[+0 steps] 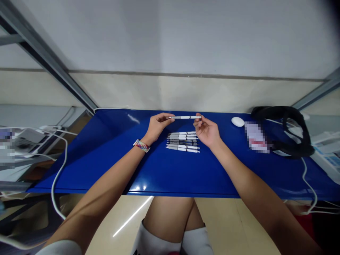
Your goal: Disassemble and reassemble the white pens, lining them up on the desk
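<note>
White and grey, a slim pen (pixel 184 117) is pinched at both ends: the left hand (pixel 158 124) closes thumb and fingers on its tip end, and the right hand (pixel 209 131) grips the opposite end. The pen runs side to side, just beyond a row of similar pens (pixel 183 147) on a glossy blue table (pixel 164 175). A multicoloured wristband (pixel 141 145) circles the left wrist. Farther right sit a smooth white oval object (pixel 237 122) and a looped black band (pixel 305 136).
</note>
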`<action>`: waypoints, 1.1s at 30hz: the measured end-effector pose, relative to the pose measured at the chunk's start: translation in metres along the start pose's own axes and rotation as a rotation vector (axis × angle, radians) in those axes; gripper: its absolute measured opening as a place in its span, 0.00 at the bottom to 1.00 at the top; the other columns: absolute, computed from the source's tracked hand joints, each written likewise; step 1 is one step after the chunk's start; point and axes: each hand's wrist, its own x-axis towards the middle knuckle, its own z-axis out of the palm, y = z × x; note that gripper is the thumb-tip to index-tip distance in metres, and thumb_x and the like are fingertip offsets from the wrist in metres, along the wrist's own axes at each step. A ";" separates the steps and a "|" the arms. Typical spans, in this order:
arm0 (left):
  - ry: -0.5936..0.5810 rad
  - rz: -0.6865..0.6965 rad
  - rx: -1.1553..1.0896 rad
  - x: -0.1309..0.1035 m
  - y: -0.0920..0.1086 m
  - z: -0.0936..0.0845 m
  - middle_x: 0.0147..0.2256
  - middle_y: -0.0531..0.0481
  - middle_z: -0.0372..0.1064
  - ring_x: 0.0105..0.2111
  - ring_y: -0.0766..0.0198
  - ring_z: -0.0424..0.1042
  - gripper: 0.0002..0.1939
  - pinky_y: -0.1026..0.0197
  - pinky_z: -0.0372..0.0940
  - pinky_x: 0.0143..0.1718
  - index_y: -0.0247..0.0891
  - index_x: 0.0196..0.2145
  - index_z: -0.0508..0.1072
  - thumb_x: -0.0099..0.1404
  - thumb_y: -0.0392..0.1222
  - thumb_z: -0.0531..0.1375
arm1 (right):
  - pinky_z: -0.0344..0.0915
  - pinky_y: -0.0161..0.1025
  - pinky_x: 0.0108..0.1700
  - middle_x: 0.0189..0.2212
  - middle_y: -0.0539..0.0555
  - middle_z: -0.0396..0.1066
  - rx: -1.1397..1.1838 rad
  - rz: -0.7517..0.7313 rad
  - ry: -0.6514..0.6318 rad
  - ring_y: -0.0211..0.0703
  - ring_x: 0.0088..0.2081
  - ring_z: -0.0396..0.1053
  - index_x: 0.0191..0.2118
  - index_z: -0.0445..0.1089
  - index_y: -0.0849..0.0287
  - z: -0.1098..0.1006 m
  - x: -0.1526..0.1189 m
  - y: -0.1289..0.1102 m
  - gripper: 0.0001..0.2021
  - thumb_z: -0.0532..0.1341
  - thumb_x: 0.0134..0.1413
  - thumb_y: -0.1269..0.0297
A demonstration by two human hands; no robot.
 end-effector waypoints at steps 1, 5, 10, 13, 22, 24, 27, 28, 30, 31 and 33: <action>0.000 -0.001 0.005 0.000 0.000 0.000 0.36 0.47 0.82 0.35 0.62 0.75 0.17 0.58 0.70 0.40 0.40 0.42 0.87 0.57 0.50 0.77 | 0.77 0.25 0.30 0.30 0.51 0.75 0.009 -0.001 0.002 0.33 0.29 0.73 0.46 0.76 0.60 0.000 0.000 0.000 0.06 0.64 0.65 0.72; -0.009 -0.005 0.009 0.000 0.000 0.000 0.36 0.47 0.82 0.34 0.62 0.75 0.17 0.59 0.69 0.40 0.40 0.42 0.87 0.57 0.50 0.77 | 0.78 0.26 0.30 0.30 0.51 0.75 0.027 0.003 0.002 0.34 0.29 0.74 0.48 0.75 0.60 0.000 0.000 0.000 0.07 0.62 0.67 0.71; -0.010 -0.006 0.015 0.001 -0.002 0.000 0.34 0.48 0.81 0.34 0.62 0.75 0.17 0.58 0.68 0.39 0.40 0.42 0.87 0.58 0.50 0.77 | 0.78 0.28 0.32 0.33 0.53 0.77 -0.010 -0.014 -0.009 0.35 0.31 0.75 0.50 0.76 0.60 -0.001 0.000 -0.001 0.09 0.63 0.68 0.64; -0.009 -0.013 0.014 0.001 -0.003 -0.001 0.35 0.47 0.82 0.34 0.62 0.75 0.17 0.58 0.69 0.39 0.40 0.42 0.87 0.58 0.51 0.77 | 0.78 0.28 0.32 0.33 0.52 0.77 -0.036 -0.015 -0.025 0.35 0.31 0.75 0.49 0.76 0.60 -0.001 0.000 -0.001 0.09 0.65 0.65 0.66; -0.008 -0.023 0.009 0.000 -0.002 0.001 0.35 0.47 0.82 0.34 0.61 0.76 0.17 0.57 0.70 0.40 0.40 0.41 0.87 0.57 0.50 0.77 | 0.77 0.27 0.31 0.32 0.50 0.75 -0.049 -0.025 -0.030 0.34 0.30 0.73 0.47 0.76 0.58 0.002 -0.002 -0.003 0.06 0.64 0.66 0.69; -0.008 -0.020 0.008 -0.001 -0.003 0.001 0.35 0.46 0.82 0.35 0.61 0.76 0.17 0.57 0.70 0.40 0.40 0.41 0.87 0.57 0.51 0.78 | 0.77 0.26 0.31 0.31 0.50 0.75 -0.056 -0.018 -0.026 0.33 0.29 0.72 0.46 0.76 0.58 0.001 -0.002 -0.003 0.07 0.65 0.64 0.71; -0.011 -0.016 0.005 0.000 -0.003 0.000 0.37 0.46 0.83 0.36 0.61 0.77 0.18 0.57 0.70 0.41 0.40 0.42 0.87 0.56 0.51 0.78 | 0.76 0.26 0.30 0.30 0.51 0.74 -0.028 -0.021 -0.018 0.33 0.29 0.72 0.46 0.76 0.59 -0.001 -0.001 -0.002 0.07 0.63 0.64 0.71; -0.013 -0.018 0.002 0.000 -0.002 0.000 0.38 0.46 0.83 0.36 0.61 0.77 0.18 0.57 0.70 0.42 0.40 0.42 0.87 0.57 0.51 0.78 | 0.77 0.26 0.31 0.31 0.51 0.75 -0.016 -0.024 -0.021 0.34 0.29 0.72 0.47 0.76 0.60 -0.002 -0.001 -0.002 0.08 0.63 0.65 0.70; -0.010 -0.020 -0.004 0.000 -0.002 0.000 0.39 0.45 0.84 0.37 0.60 0.78 0.18 0.57 0.71 0.43 0.40 0.42 0.87 0.57 0.51 0.78 | 0.78 0.28 0.32 0.33 0.53 0.76 -0.005 -0.026 -0.035 0.35 0.30 0.73 0.49 0.77 0.61 -0.003 -0.001 -0.001 0.10 0.62 0.66 0.67; -0.007 -0.019 -0.005 0.000 -0.002 0.000 0.40 0.45 0.84 0.38 0.60 0.78 0.18 0.57 0.71 0.43 0.40 0.42 0.87 0.57 0.51 0.77 | 0.79 0.29 0.33 0.34 0.54 0.77 -0.009 -0.027 -0.039 0.35 0.30 0.74 0.50 0.77 0.61 -0.003 -0.001 -0.001 0.10 0.63 0.66 0.66; -0.006 -0.017 -0.005 0.000 -0.001 0.000 0.41 0.44 0.84 0.39 0.59 0.79 0.18 0.56 0.71 0.44 0.40 0.42 0.87 0.57 0.51 0.77 | 0.78 0.29 0.32 0.33 0.53 0.77 -0.023 -0.027 -0.038 0.35 0.30 0.73 0.49 0.77 0.60 -0.004 -0.001 -0.001 0.10 0.64 0.64 0.68</action>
